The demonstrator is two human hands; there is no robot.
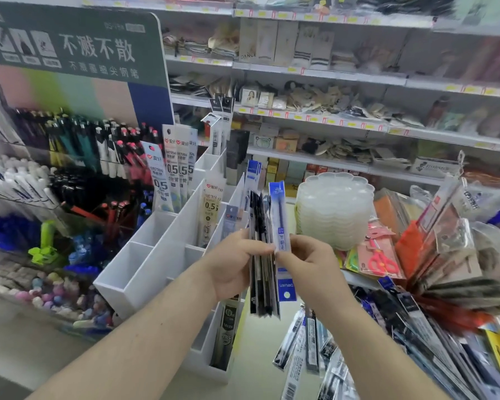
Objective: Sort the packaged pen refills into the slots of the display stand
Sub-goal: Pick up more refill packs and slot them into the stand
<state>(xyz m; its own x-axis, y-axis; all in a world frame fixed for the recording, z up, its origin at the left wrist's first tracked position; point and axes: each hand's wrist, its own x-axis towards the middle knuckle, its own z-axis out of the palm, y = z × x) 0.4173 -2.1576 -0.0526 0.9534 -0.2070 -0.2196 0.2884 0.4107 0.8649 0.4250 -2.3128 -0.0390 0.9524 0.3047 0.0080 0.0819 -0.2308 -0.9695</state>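
- nearest us, our two bare forearms are reaching up from the bottom edge, meeting in front of the white display stand point(145, 272).
- loose refill packs point(306, 350) are lying scattered low on the right, and a fanned heap of packets point(451, 284) is spreading beyond them.
- a stack of clear scalloped trays point(334, 210) is standing just behind our hands, with a pink scissors pack point(380, 255) beside it; pens are filling the racks on the left under a green sign point(75, 44).
- the stand's near slots are showing bare white walls, while farther slots are holding upright refill packs printed "0.5" point(172, 168).
- the bundle of packaged refills point(261, 272) is standing upright between our hands, dark and narrow, in front of the stand's right side.
- our left hand point(234, 267) is curling around the bundle, gripping it.
- our right hand point(309, 264) is pinching a blue-topped refill pack point(280, 223) at the bundle's right edge, thumb and fingers closed on it.
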